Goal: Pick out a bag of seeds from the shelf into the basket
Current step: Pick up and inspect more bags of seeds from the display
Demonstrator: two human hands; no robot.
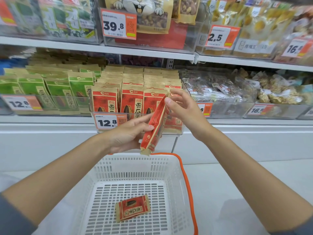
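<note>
Far to the left of the grip, green seed bags (59, 94) stand in rows behind a clear shelf front. Nearer, a white and orange price tag (108, 122) reading 12.8 hangs on the shelf edge just left of the left hand (130, 131). Behind both hands, red seed bags (118, 99) stand packed upright in rows on the same white shelf (50, 118).

The left hand pinches the lower half of the bag of seeds (155, 128), thumb on the near face and fingers behind it. The bag is red and kraft-brown, held edge-on and tilted in the air, its top leaning right. It is in front of the shelf and above the far rim of the basket. The right hand (184, 112) pinches the bag's top corner between thumb and fingertips.

Directly below the grip sits a white slotted basket (118, 168) with an orange handle (186, 180) lying along its right rim. A second red bag (133, 207) lies flat on its bottom.

Right of the grip, a clear bin (220, 92) holds mixed clear-wrapped snacks. Below it are the shelf unit's white base panel (254, 143) and a pale floor (245, 184).
</note>
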